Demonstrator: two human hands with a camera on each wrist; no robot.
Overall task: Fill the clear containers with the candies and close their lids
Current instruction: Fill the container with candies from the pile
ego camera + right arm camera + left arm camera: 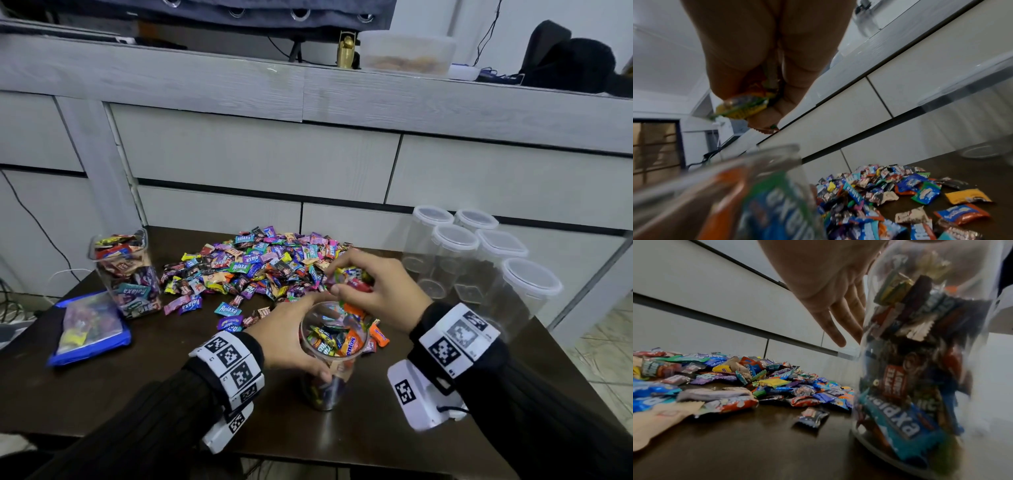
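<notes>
Left hand (291,339) grips jar (330,356); right hand (373,286) clutches candies (356,279).

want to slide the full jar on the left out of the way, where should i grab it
Grip the full container around its clear side wall, about mid-height, coming from its right, table-facing side with fingers wrapped round it. It stands upright with no lid, and candies heap above its rim, so a grasp from above would probably push candies out. The blue bag lies close in front.
</notes>
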